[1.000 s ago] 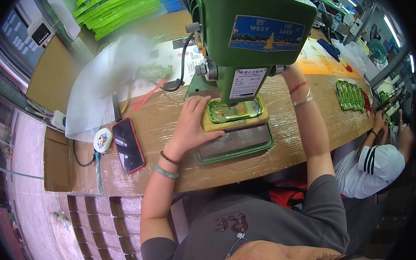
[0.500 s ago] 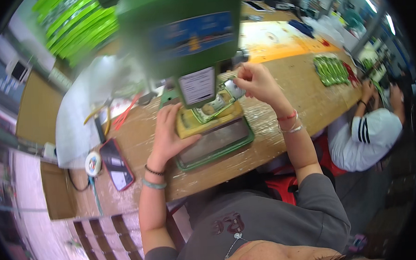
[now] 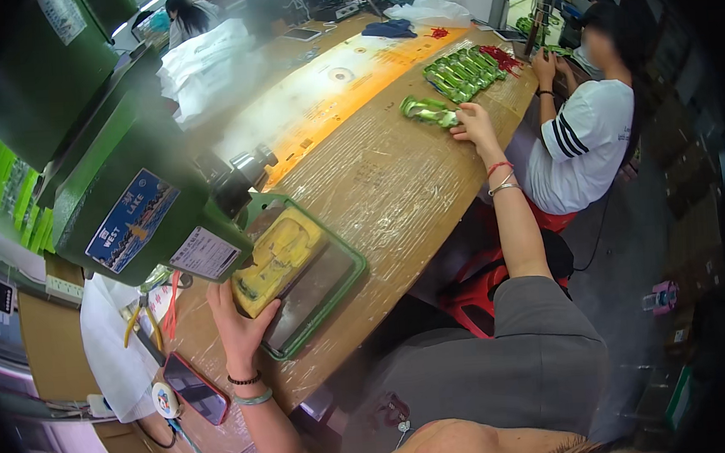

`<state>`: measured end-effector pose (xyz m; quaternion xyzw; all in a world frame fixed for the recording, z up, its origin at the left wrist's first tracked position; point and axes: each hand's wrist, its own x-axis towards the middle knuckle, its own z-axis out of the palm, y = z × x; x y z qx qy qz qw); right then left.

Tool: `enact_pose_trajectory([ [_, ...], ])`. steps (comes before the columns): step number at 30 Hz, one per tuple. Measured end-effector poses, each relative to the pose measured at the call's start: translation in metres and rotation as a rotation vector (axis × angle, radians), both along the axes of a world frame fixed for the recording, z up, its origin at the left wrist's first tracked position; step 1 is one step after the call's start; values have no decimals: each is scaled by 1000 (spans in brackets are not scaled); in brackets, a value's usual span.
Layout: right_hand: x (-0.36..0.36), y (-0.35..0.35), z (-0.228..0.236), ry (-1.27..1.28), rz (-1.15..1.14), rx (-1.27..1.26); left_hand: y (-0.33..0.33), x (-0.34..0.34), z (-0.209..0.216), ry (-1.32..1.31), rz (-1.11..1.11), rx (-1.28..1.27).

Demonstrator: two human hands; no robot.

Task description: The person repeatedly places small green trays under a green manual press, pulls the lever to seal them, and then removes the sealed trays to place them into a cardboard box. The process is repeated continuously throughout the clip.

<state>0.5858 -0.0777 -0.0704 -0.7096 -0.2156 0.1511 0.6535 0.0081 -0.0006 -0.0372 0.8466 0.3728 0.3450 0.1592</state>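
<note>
My left hand grips the left end of a yellow mould block, its thumb along the near edge. A hollow is cut into the top of the block. It rests on the grey plate of a green-rimmed machine base, beneath the green machine head. Off to the right, my right hand pinches the right end of a shiny green plastic piece, held at the tabletop. Beyond it lies a row of several similar green pieces.
A phone, a white round tape measure and yellow-handled pliers lie at the left. Red bits lie past the row. A co-worker in a white shirt sits at the right. An orange printed sheet covers the table's far side.
My right hand has moved from the mould to the far right with the green piece. My left hand stays on the mould. The view has turned rightward.
</note>
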Motion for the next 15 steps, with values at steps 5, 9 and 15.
enact_pose_trajectory([
  [5, -7, -1, -14, -449, -1, -76, -33, 1, 25, -57, 102, -2],
  [9, -132, -22, 18, -327, 328, -16, -99, -28, 48, 122, 148, 36],
  [15, -280, -63, 44, -391, 1338, 267, -219, -130, 8, 3, 894, 189],
])
